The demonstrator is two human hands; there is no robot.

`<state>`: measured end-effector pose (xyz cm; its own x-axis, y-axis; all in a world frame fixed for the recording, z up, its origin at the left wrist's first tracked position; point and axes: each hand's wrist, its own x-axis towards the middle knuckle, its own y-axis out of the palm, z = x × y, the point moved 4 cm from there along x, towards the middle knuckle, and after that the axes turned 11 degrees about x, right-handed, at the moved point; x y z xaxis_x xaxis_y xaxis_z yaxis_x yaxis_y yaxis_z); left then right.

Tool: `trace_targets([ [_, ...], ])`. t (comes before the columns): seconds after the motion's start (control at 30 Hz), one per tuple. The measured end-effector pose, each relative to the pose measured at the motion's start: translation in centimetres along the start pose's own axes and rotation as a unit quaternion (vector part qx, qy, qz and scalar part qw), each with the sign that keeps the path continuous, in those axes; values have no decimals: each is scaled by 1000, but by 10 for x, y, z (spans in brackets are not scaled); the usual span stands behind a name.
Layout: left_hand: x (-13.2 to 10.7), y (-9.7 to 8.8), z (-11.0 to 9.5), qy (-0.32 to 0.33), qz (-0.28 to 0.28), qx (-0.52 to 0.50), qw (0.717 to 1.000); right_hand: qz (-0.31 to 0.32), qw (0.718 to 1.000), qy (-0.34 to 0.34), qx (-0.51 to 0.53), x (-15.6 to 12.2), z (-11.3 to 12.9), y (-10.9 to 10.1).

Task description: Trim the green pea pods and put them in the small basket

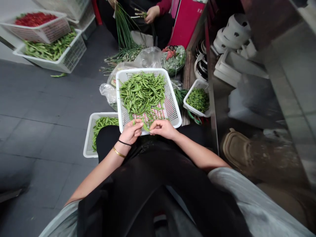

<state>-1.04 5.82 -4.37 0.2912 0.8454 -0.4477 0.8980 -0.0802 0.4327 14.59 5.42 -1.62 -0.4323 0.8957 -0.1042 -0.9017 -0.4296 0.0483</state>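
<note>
Between my two hands is a green pea pod (145, 126), slanting over the near edge of a white plastic basket (174, 104). My left hand (132, 131) pinches its upper end with closed fingers. At the lower end, the thumb and fingertips of my right hand (164, 129) are pressed together on the pod's tip. A heap of pea pods (143, 92) fills the far part of the basket, with small scraps lying near me. Beside my left knee, a second white basket (88, 140) holds more pods (105, 125), partly hidden by my leg.
Across from me, a person's hand (152, 14) holds green stalks above a pile of scallions (123, 54). Plastic bags (150, 57) lie behind my basket. A small basket of leafy greens (197, 99) stands at right, by a metal shelf. Stacked baskets (71, 59) stand far left.
</note>
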Motion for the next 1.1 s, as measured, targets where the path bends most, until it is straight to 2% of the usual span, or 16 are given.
trace_targets([
  [0.07,-3,3,-4,9,21,22,1000,65,987,100,103,4,-6,4],
  [0.13,-4,4,-5,-3,45,42,998,80,974,144,157,10,-8,-1],
  [0.2,-5,2,-6,-21,50,53,997,16,976,135,173,19,-7,-19],
  [0.27,-3,-2,-6,-38,37,55,997,-81,979,101,159,28,-5,-42],
  [0.37,-1,-8,-5,-57,23,56,997,-148,988,29,31,33,5,-61],
  [0.43,1,-10,-3,-65,28,62,996,-106,983,-52,-137,32,17,-52],
  [0.53,3,-8,-2,-63,43,92,993,36,914,-142,-380,28,26,-17],
  [0.6,3,-8,-9,-21,37,166,985,112,868,-150,-459,29,22,-1],
  [0.63,2,-6,-14,16,36,224,974,135,859,-151,-470,30,20,3],
  [0.7,-1,-1,-26,101,47,344,932,155,871,-163,-436,33,18,5],
  [0.77,-6,5,-34,170,62,417,891,134,918,-163,-336,35,18,2],
  [0.83,-10,9,-37,217,37,424,879,80,969,-122,-202,36,15,-3],
  [0.9,-12,10,-35,244,-16,394,886,19,994,-66,-89,37,10,-5],
  [0.97,-11,8,-32,242,-52,356,901,-19,997,-49,-54,37,7,-4],
  [1.0,-9,6,-31,229,-48,343,910,-18,995,-61,-74,38,9,-4],
  [1.1,-1,0,-33,162,57,353,920,90,965,-130,-209,38,20,0],
])
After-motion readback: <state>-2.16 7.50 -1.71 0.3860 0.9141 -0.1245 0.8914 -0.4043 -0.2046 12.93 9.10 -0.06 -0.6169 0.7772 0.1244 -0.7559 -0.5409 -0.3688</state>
